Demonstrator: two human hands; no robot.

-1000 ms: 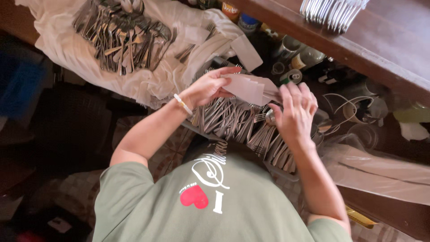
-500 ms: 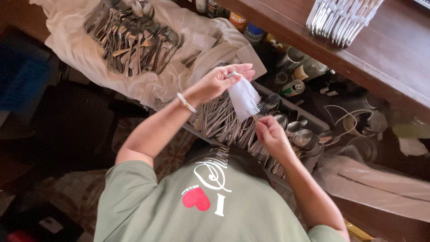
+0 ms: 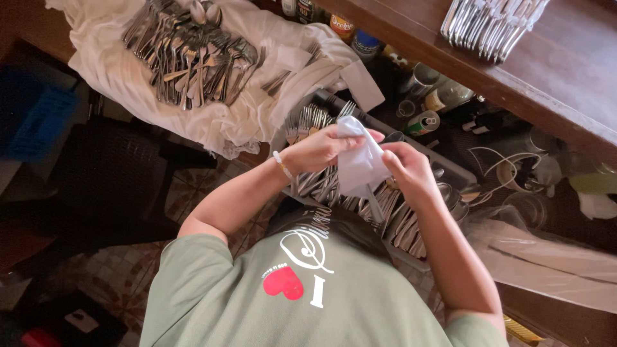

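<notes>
Both hands, left hand [image 3: 318, 149] and right hand [image 3: 408, 168], close fingers around a soft white cloth [image 3: 358, 164] wrapping a thin, slippery metal utensil [image 3: 374, 204], best gripped through the fabric

Cutlery tray [image 3: 360, 193] packed beneath the hands, bottles and cans [image 3: 424, 109] crowding behind, open floor [image 3: 109, 283] at left

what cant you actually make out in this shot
- Head view: the utensil's upper end, wrapped in the white cloth held by the left hand and right hand; only its handle pokes out.
- Forks on the wooden counter: cut off by the top edge.
- Tray of cutlery: largely hidden behind arms and cloth.
</notes>
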